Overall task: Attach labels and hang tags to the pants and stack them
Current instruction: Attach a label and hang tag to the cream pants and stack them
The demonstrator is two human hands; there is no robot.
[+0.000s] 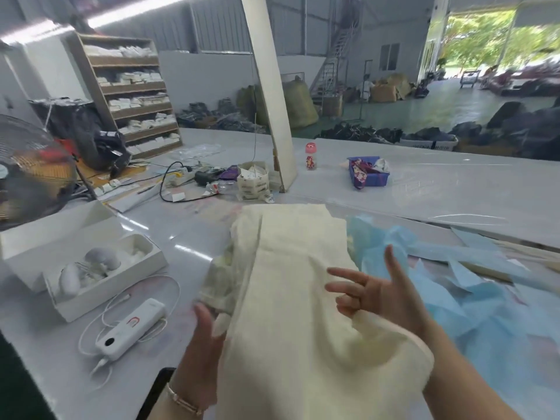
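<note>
Cream-coloured pants point(297, 268) lie lengthwise on the white table point(454, 183), stretching from the near edge toward the middle. More cream fabric point(221, 268) is bunched under their left side. My left hand point(203, 344) is at the pants' left edge, its fingers tucked under the cloth and mostly hidden. My right hand point(375, 292) hovers over the pants' right side with fingers spread, and a fold of the cloth drapes over my right forearm. A small bag of paper tags point(254, 180) stands further back on the table.
An open white box point(91, 268) and a white power bank point(130, 331) with a cable lie at the left. Blue sheets point(454, 286) cover the table at the right. A cream post point(272, 95), a pink-capped bottle point(310, 157) and a blue basket point(368, 172) stand behind.
</note>
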